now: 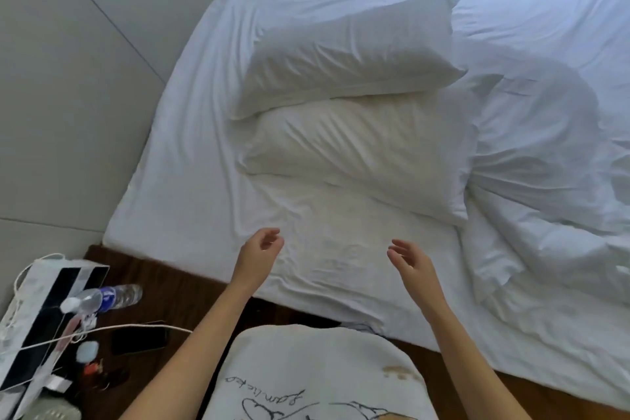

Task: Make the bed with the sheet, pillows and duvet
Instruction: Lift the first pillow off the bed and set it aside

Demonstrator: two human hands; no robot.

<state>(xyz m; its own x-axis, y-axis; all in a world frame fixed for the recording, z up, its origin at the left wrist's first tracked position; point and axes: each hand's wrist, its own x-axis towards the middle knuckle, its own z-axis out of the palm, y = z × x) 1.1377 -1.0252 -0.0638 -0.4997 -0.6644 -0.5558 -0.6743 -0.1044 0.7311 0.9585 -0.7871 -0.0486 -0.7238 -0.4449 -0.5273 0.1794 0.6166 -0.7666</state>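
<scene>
Head view, largest first. One bed [177,133] with one white sheet [341,266] over it, creased, lying flat up to the near edge. One duvet [545,181], white, bunched in a heap on the right side of the bed, its edge touching the pillows. Two pillows: far pillow [344,54] lies partly over the near pillow [344,143], both toward the middle of the bed, long sides roughly parallel. Near pillow looks yellowish next to the rest.

One dark wooden ledge [163,286] runs along the near side of the bed. One white shirt [306,375] at the bottom, with cursive writing seen upside down; I can't read it reliably. A line drawing sits below the writing.

One black-and-white bag [41,317] at the left with cord handles. One bottle [105,298], clear plastic, on its side against the bag, blue label, print too small to read. One dark phone [139,337] on the ledge, one white cable [119,329] crossing above it. A few small items by the bag, too blurred to identify.

Two hands over the near part of the sheet, well apart, palms facing each other. Left hand [260,254]: fingers loosely curled, holding nothing. Right hand [410,262]: fingers extended and slightly spread, holding nothing. Can't tell whether either touches the sheet.
</scene>
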